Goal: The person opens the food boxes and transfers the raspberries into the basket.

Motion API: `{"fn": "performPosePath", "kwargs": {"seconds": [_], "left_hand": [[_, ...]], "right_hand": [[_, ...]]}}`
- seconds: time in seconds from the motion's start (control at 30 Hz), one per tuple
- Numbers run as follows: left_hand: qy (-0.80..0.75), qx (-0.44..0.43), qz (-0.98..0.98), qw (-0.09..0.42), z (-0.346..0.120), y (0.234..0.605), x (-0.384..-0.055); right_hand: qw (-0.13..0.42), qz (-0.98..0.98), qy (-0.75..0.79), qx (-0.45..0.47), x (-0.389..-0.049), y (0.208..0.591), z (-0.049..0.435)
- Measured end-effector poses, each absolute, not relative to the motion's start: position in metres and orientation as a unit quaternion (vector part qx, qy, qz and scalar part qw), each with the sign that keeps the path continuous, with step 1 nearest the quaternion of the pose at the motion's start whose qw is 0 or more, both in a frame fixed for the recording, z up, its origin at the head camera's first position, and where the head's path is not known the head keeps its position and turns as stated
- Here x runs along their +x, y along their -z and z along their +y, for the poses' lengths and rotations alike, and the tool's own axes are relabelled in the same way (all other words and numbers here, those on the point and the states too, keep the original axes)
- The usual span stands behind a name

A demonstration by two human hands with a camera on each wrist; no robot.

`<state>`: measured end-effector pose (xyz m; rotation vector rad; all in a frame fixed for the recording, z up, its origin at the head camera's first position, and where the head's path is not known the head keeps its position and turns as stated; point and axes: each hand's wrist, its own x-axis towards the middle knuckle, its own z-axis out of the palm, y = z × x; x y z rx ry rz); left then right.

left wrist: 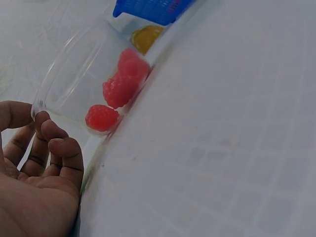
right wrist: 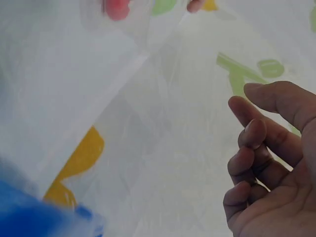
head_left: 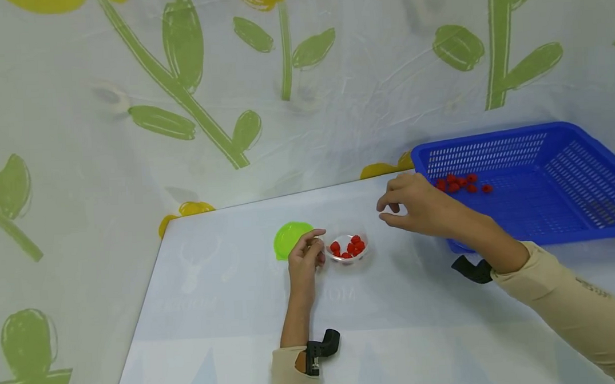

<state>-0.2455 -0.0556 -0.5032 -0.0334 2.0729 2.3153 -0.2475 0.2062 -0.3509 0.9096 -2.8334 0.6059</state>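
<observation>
A clear plastic cup [head_left: 348, 261] stands on the white table with several red raspberries [left wrist: 121, 89] at its bottom. My left hand [head_left: 304, 266] pinches the cup's rim from the left, as the left wrist view shows, with the other fingers curled below. My right hand [head_left: 421, 207] hovers between the cup and the blue basket [head_left: 525, 211]. Its fingers are loosely bent, a gap shows between thumb and forefinger, and nothing is held. More raspberries [head_left: 454, 184] lie in the basket's left end.
A bright green lid [head_left: 289, 237] lies left of the cup, partly behind my left hand. The basket takes up the table's right side. A white cloth [head_left: 315, 123] with green leaves and yellow flowers hangs along the back edge of the table [head_left: 214, 299].
</observation>
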Motion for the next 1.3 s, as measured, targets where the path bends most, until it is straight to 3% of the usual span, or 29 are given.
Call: {"fn": "performPosePath", "kwargs": {"seconds": [0.17,0.6,1.3], "left_hand": [[-0.74,-0.01,0.672,0.018,-0.053,0.49,-0.243],[-0.752,-0.006,0.659,0.009,-0.053,0.505,-0.247],[-0.77,-0.005,0.638,0.003,-0.053,0.505,-0.247]], "right_hand": [[0.023,-0.93,-0.21,0.3,-0.252,0.365,0.189],[-0.007,-0.927,-0.206,0.315,-0.267,0.407,0.15],[0.047,-0.956,-0.035,0.287,-0.273,0.446,0.103]]}}
